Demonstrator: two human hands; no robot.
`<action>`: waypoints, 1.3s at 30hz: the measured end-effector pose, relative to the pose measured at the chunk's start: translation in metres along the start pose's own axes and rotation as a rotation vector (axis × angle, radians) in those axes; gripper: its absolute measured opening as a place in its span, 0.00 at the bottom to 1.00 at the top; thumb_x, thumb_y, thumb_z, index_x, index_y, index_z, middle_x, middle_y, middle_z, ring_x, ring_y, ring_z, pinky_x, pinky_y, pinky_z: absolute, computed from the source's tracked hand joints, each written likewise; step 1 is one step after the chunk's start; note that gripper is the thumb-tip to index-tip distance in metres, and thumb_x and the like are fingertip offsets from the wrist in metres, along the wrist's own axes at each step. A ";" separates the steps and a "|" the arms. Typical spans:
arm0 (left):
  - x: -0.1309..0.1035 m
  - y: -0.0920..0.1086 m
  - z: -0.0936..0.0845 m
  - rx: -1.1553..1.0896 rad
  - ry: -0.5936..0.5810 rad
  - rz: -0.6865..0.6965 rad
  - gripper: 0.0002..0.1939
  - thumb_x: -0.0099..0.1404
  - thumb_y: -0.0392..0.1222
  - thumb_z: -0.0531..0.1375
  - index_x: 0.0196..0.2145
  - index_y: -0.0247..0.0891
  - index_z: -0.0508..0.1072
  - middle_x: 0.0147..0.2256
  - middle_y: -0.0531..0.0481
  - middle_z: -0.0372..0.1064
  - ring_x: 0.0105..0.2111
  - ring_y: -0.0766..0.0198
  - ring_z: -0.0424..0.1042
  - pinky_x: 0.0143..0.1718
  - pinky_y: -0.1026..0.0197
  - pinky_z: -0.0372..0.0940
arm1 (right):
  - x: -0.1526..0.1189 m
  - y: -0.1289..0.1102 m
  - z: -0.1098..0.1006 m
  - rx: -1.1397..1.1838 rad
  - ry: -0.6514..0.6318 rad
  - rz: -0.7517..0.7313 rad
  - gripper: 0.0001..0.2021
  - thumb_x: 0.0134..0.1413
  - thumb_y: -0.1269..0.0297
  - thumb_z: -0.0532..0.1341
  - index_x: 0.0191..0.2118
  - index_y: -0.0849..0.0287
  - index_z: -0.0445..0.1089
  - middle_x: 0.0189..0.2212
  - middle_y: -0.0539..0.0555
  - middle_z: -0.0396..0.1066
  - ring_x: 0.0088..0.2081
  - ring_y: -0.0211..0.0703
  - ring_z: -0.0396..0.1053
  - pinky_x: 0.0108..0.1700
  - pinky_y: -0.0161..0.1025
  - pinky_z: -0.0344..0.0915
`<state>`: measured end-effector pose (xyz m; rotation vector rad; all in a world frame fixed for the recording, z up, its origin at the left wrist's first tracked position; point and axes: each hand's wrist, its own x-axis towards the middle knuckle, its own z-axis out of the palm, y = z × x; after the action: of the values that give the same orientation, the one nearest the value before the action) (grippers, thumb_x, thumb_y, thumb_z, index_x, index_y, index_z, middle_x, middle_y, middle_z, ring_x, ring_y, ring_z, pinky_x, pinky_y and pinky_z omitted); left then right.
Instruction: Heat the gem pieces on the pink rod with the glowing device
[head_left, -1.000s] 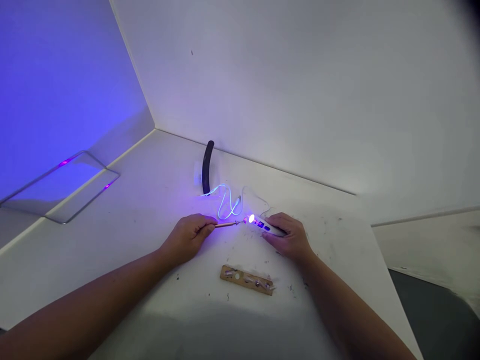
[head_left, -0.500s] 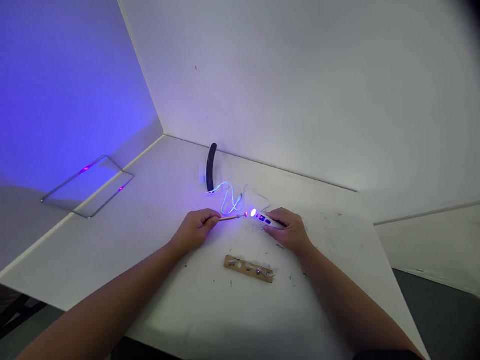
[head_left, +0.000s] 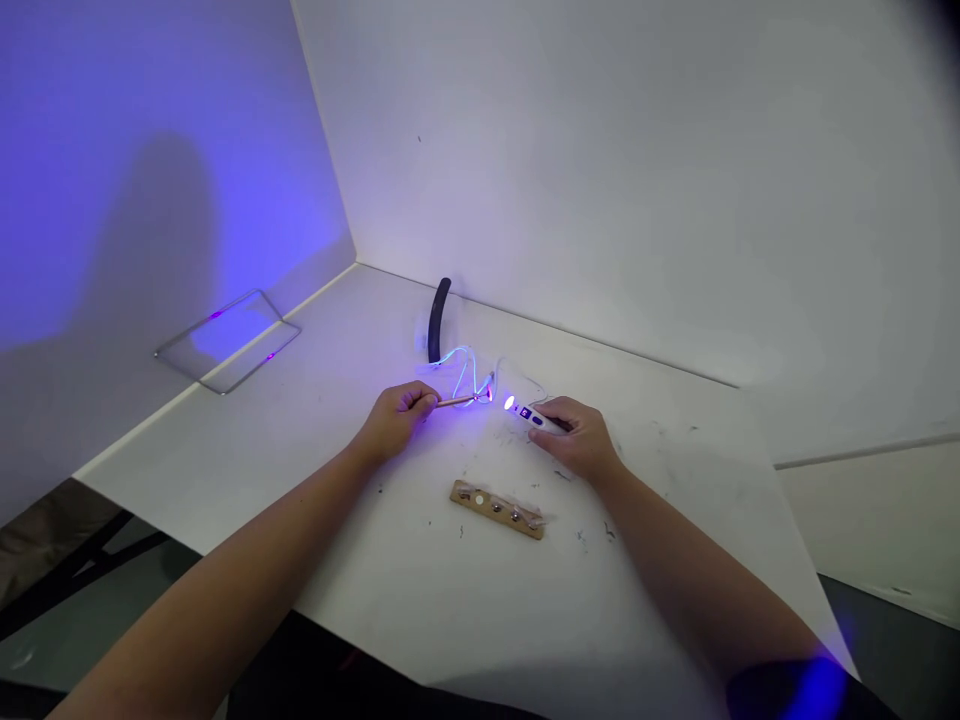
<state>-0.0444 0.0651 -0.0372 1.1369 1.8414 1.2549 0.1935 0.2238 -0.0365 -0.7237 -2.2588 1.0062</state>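
My left hand (head_left: 394, 420) pinches a thin copper-coloured stick (head_left: 454, 402) between thumb and fingers. At the stick's right end is a small piece (head_left: 490, 394) that glows pink; its exact shape is too small to tell. My right hand (head_left: 583, 437) is wrapped round a white handheld UV lamp (head_left: 550, 424), which has a small display and a button. Its lit end faces the small piece, with a short gap between them. Below both hands, a brown cardboard strip (head_left: 487, 507) with several small shiny pieces on it lies on the white table (head_left: 360, 560).
A white cable (head_left: 471, 358) lies in loops just behind the stick's tip. Farther back is a curved black bar (head_left: 438, 322). At the left, a bent metal wire frame (head_left: 251, 371) leans by the wall. White panels (head_left: 585, 180) enclose the back and left.
The camera view has shifted, so the table's things appear farther right and slightly higher. A large shadow now falls on the blue-lit left wall. Both hands keep their holds.
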 end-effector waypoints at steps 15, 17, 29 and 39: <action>-0.003 0.006 0.004 0.112 0.027 0.065 0.11 0.59 0.44 0.52 0.26 0.34 0.67 0.20 0.57 0.56 0.21 0.71 0.54 0.23 0.67 0.51 | 0.000 -0.002 0.006 0.018 0.009 0.097 0.14 0.35 0.63 0.67 0.34 0.58 0.75 0.33 0.54 0.75 0.36 0.47 0.72 0.40 0.43 0.69; -0.004 0.007 0.005 0.107 0.039 0.072 0.11 0.58 0.44 0.53 0.25 0.34 0.66 0.20 0.57 0.56 0.21 0.72 0.54 0.23 0.67 0.51 | 0.000 -0.001 0.007 0.013 0.018 0.111 0.15 0.35 0.61 0.67 0.35 0.59 0.75 0.33 0.55 0.74 0.36 0.47 0.72 0.41 0.43 0.69; -0.004 0.009 0.004 0.109 0.009 0.082 0.12 0.59 0.45 0.53 0.25 0.34 0.67 0.19 0.57 0.55 0.20 0.72 0.52 0.22 0.68 0.50 | -0.002 0.002 0.007 0.033 0.030 0.132 0.16 0.35 0.60 0.67 0.35 0.58 0.75 0.33 0.55 0.75 0.36 0.47 0.72 0.41 0.45 0.70; -0.005 0.008 0.003 0.154 -0.023 0.081 0.11 0.59 0.45 0.54 0.28 0.34 0.69 0.20 0.56 0.57 0.22 0.71 0.55 0.23 0.68 0.51 | -0.002 0.002 0.005 0.006 0.022 0.100 0.13 0.38 0.63 0.66 0.35 0.58 0.75 0.32 0.54 0.75 0.35 0.46 0.73 0.38 0.43 0.70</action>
<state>-0.0377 0.0628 -0.0307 1.3149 1.9182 1.1552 0.1921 0.2212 -0.0410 -0.8475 -2.2185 1.0464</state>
